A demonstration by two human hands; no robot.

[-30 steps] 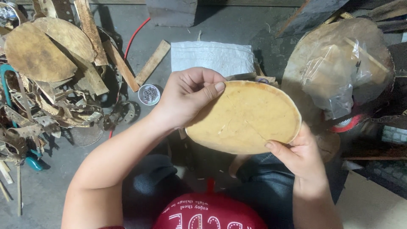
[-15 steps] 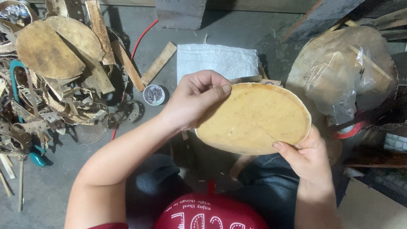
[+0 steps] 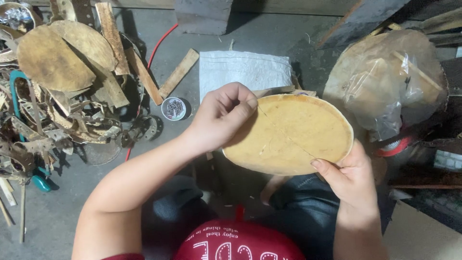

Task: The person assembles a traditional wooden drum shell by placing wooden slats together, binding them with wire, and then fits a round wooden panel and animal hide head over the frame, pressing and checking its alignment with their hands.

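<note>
Tan round wooden disc (image 3: 293, 135), centre frame, has tilted slightly since a moment ago; left hand (image 3: 224, 115) pinches its upper-left rim, right hand (image 3: 349, 175) grips the lower-right edge.

Tan-yellow disc (image 3: 293, 132); white woven sack (image 3: 243, 67); red cable (image 3: 159, 43).

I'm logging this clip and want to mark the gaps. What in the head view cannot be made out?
- Left hand: fingertips curl over the round tan disc's rim, so its grip is hidden.
- Disc underside: faces away.
- Right hand: fingers lie beneath the disc.
- Small round metal tin: contents too small to identify.
- Clear plastic wrapped bundle: glare blurs what's inside.
- Pile of wood scraps: cut by the left edge.
</note>
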